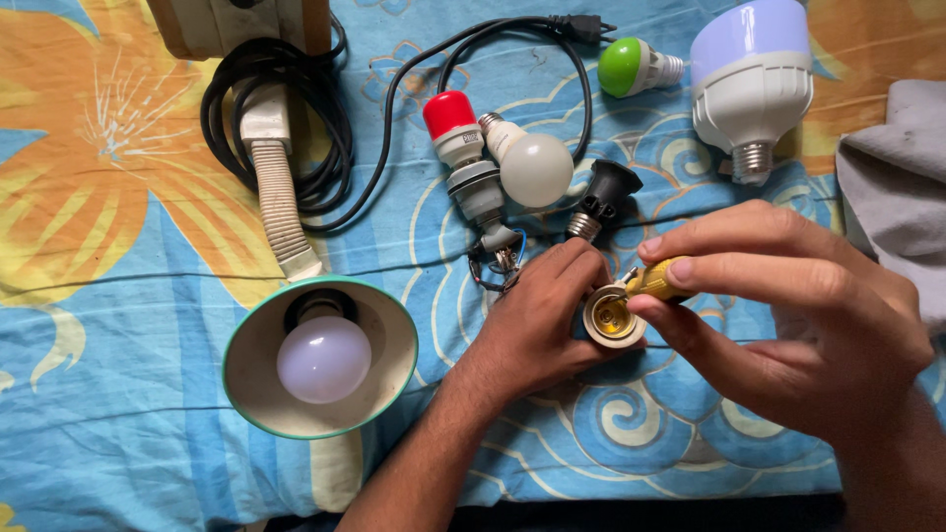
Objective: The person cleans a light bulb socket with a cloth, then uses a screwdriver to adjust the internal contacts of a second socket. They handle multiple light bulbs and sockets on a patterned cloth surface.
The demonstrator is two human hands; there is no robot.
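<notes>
Seen from above on a blue and orange patterned cloth [118, 325], the left hand [537, 315] curls its fingers around a cream lamp socket [613, 317], open end up, near the middle. The right hand [788, 305] pinches a yellow-handled tool [655, 281] just beside the socket's rim. Nearby lie a red bulb [451, 120] with a small white label band, a white bulb [532, 166], a green bulb [626, 66] and a green desk lamp [320, 357].

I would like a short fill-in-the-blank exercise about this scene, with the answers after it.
1. The left hand holds a round lamp ____.
2. The right hand holds a tool with a ____ handle.
3. The desk lamp has a ____ shade.
4. Beside the white bulb stands a bulb with a ____ cap.

Answers: socket; yellow; green; red
</notes>
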